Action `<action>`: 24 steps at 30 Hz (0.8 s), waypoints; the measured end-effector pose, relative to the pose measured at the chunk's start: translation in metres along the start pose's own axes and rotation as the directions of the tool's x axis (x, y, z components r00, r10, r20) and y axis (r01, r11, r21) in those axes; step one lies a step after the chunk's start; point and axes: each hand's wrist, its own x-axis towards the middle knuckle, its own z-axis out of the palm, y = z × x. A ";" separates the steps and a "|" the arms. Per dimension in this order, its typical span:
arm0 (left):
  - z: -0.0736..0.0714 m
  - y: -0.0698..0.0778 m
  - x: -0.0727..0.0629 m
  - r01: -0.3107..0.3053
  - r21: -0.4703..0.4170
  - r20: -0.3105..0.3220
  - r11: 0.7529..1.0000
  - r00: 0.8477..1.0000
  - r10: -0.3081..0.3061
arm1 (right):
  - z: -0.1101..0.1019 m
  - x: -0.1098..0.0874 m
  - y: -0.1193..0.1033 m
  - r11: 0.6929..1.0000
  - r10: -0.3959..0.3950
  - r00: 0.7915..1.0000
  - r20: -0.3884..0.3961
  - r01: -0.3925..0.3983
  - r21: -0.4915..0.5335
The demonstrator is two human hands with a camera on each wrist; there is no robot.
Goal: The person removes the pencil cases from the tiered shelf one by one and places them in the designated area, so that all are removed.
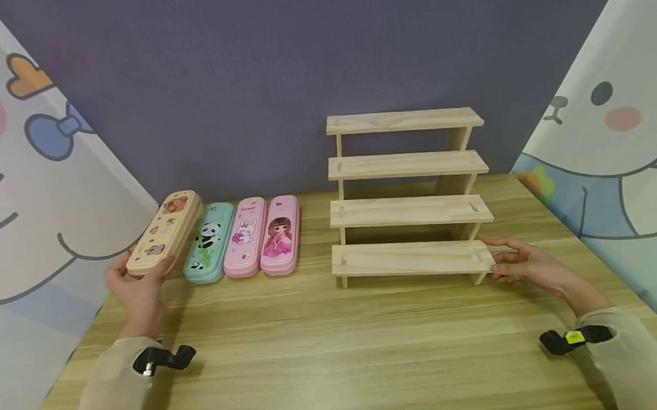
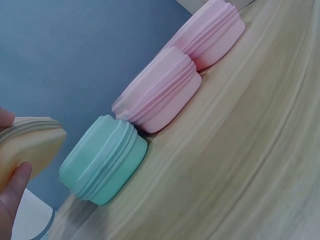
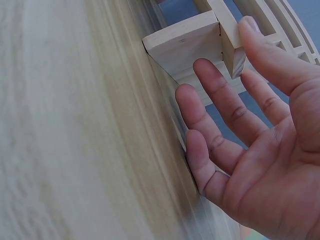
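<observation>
Left hand point(image 1: 138, 289) grip pinches the near end of the beige bear-print pencil case point(image 1: 164, 232), tilted up off the wooden desk point(image 1: 336, 353) beside the mint panda case point(image 1: 209, 242), so it may slip; right hand point(image 1: 523, 263), fingers spread, could nudge the four-tier pine step shelf point(image 1: 409, 210).

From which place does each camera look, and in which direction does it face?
Head: above the table, looking forward and down; both hands and sleeves show.
Left wrist: low, facing the case ends; left hand grips the beige case.
Right wrist: low; right hand by the wooden shelf.
Shared with head: cases, shelf.
</observation>
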 end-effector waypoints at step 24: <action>-0.020 -0.008 0.006 0.149 0.355 -0.038 0.923 0.989 -0.145 | 0.000 0.000 -0.003 1.000 0.011 1.000 -0.004 -0.011 -0.014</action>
